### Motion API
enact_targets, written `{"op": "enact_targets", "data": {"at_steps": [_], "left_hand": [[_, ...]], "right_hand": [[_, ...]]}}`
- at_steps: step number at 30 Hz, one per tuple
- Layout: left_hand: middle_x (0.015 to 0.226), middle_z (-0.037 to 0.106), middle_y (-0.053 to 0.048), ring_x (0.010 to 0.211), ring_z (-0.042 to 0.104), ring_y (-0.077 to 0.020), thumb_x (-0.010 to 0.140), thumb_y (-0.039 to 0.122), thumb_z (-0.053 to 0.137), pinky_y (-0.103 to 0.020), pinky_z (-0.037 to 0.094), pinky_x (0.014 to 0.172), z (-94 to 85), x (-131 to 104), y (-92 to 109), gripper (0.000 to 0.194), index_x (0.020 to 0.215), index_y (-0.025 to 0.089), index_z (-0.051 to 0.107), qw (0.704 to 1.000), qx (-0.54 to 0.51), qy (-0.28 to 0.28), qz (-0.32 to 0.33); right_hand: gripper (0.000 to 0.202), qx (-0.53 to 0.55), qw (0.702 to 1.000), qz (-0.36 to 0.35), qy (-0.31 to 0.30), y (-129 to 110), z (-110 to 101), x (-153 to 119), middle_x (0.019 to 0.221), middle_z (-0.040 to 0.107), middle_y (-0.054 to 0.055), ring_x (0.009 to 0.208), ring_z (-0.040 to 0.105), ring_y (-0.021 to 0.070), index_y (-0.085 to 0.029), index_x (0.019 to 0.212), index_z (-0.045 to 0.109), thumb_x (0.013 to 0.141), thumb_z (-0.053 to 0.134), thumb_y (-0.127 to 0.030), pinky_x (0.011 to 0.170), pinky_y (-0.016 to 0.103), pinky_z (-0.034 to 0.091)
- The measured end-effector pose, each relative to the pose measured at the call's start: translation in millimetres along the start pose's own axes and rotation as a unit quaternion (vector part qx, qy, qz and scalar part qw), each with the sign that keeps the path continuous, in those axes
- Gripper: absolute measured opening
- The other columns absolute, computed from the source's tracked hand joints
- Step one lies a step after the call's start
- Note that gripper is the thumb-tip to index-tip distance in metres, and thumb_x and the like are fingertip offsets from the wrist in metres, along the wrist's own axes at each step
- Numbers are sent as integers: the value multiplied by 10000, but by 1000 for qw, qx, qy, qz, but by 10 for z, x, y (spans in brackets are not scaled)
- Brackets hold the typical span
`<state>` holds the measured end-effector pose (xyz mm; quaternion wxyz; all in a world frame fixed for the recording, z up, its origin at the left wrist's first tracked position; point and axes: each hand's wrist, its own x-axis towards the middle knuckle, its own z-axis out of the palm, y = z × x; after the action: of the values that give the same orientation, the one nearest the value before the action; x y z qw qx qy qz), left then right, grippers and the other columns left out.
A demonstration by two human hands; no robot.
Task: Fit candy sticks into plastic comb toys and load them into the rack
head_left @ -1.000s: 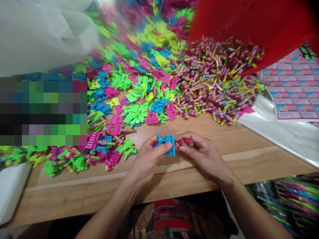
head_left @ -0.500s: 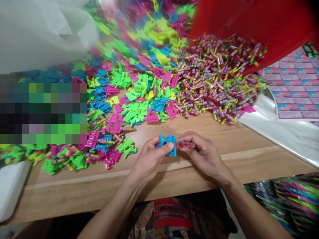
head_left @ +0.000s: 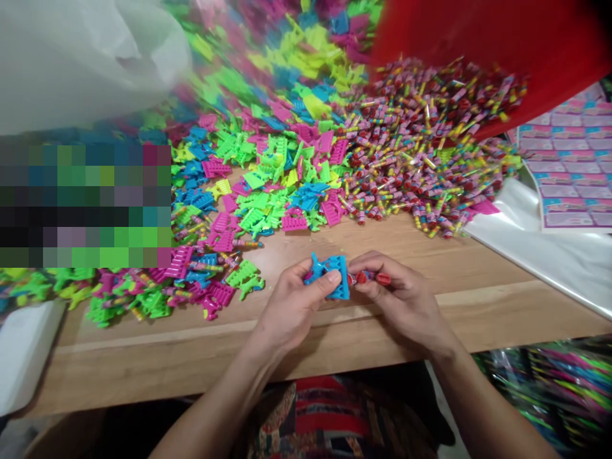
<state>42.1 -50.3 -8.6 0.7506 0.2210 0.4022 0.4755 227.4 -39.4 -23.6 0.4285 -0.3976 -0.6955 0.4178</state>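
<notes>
Blue piece (head_left: 340, 280): in the left hand, above the table (head_left: 201, 357); a winged tip points up at its far left, and its right edge is straight.
Left hand (head_left: 289, 306): curled closed on the blue piece, thumb pressed flat over its top, fingers mostly hidden beneath.
Right hand (head_left: 411, 299): just right of the blue piece, thumb and fingers nearly together, pinching red sticks.
Red sticks (head_left: 363, 277): between the right fingertips, close to the blue piece's right edge; whether they touch it I cannot tell.
Coloured pieces (head_left: 262, 207): green, pink, blue and yellow, heaped beyond the blue piece and to its left.
Stick heap (head_left: 421, 146): beyond the blue piece, to its right.
Red sheet (head_left: 478, 51): past the blue piece, far right, over the stick heap's back.
Label sheets (head_left: 574, 191): well right of the blue piece, partly on clear film (head_left: 526, 261).
White sack (head_left: 86, 64): far left, beyond the blue piece.
</notes>
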Motion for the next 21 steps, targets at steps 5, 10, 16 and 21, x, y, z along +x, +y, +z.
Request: {"op": "enact_targets", "data": {"at_steps": [5,10,16,21], "left_hand": [[769,691,-14,699,607,-131,699,389,890,-277,497,735,-11,3,-41,352,860,144,696,995,82,26,47],[707,644,13,676,572,-132,745,416,844,-256,459,684,-22,20,-103,321,814,174,645,982,152,75,79],[627,507,52,602,430,-100,750,373,830,-224,351,575,34,-1,-84,337,701,187,554,961,224,120,107],[700,607,15,658,515,-133,771,417,809,-249,420,615,-91,-129,227,283,775,191,640,938,305,112,119]], "right_hand": [[151,-50,998,-44,-18,15,9,16,1014,743,65,908,706,193,-237,1093,686,983,595,-187,790,316,568],[375,-131,987,-88,-37,31,6,7,1049,721,69,975,689,207,-254,1168,642,929,469,-23,833,340,568],[478,-155,981,-103,-48,37,62,-26,1090,691,84,1054,660,221,-249,1248,620,895,449,24,901,380,567],[371,-119,990,-75,-16,-28,43,0,1153,733,71,1080,688,223,-276,1237,663,957,537,-68,918,380,578]]}}
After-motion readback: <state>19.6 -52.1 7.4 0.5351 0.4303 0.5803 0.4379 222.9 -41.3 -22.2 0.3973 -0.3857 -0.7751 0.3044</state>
